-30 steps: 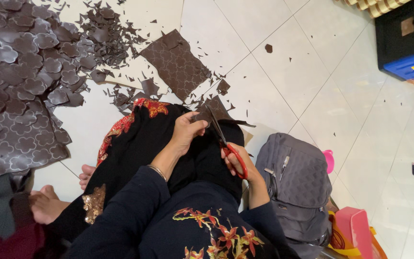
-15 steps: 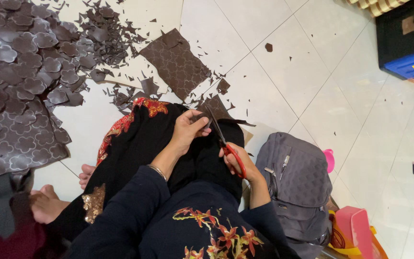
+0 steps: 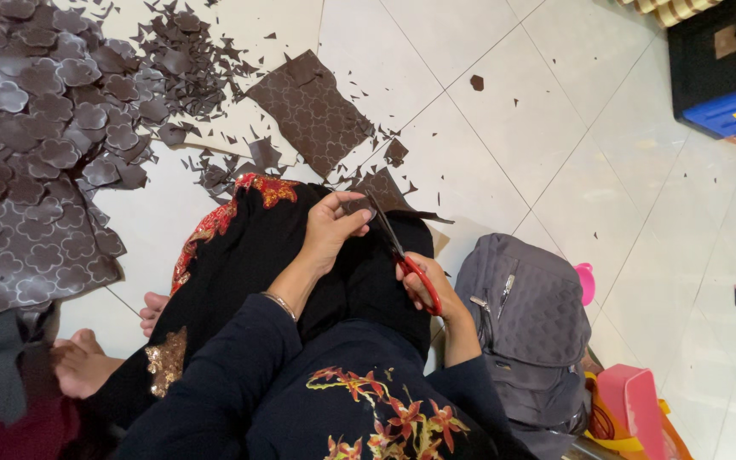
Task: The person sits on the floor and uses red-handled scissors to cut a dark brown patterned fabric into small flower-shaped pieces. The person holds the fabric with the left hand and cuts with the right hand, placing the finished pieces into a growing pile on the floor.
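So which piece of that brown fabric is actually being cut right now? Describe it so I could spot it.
Start at the black skirt across the seated person's lap. Just above it, the left hand pinches a small brown fabric piece, with the red-handled scissors in the right hand meeting it. Unlike the loose cutouts and flat patterned sheet on the floor, it is held up in fingers.

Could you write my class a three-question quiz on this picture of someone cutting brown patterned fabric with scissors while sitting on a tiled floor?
1. Which hand holds the red-handled scissors?
2. True or false: the grey backpack lies on the person's left side.
3. Where does the heap of cut flower-shaped pieces lie: A) on the backpack, B) on the floor at upper left, C) in the blue and black crate?

Key: 1. The right hand; the left hand pinches the small fabric piece at the blades. 2. False; it is on the right. 3. B.
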A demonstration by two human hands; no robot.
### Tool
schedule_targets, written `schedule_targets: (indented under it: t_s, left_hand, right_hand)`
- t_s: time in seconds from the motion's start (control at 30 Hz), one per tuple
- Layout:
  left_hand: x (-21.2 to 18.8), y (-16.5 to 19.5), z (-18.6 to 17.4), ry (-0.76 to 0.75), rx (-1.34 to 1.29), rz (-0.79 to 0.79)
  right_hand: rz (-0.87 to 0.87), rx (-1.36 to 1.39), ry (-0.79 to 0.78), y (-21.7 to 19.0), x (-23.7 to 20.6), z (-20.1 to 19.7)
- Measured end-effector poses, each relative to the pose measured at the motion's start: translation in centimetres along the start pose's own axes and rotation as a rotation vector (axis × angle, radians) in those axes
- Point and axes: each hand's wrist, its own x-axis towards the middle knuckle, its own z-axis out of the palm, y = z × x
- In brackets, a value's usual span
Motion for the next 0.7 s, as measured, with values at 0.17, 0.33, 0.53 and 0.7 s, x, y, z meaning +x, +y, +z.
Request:
schedule_targets:
  t_s: [0.17,0.33,0.53,0.7]
  left_hand:
    - [1.0,1.2,-0.7,-0.021,0.051,0.049]
    - [2.3,2.4,-1.6,-0.022,0.106,0.088]
    - [3.4,3.3,-1.6,-0.044,0.069,0.056]
    - [4.0,4.6,-1.7,-0.044,0.074,0.051]
  right_hand:
    - [-0.012,-0.005,-0.074,-2.1,1.2,0.8]
    - [-0.008,-0.030,-0.075,-4.6,2.2,1.8]
    - [-0.012,-0.033,-0.064,-5.7,3.8,2.0]
    - [-0.015,0.027,-0.102,-5.6,5.1,2.6]
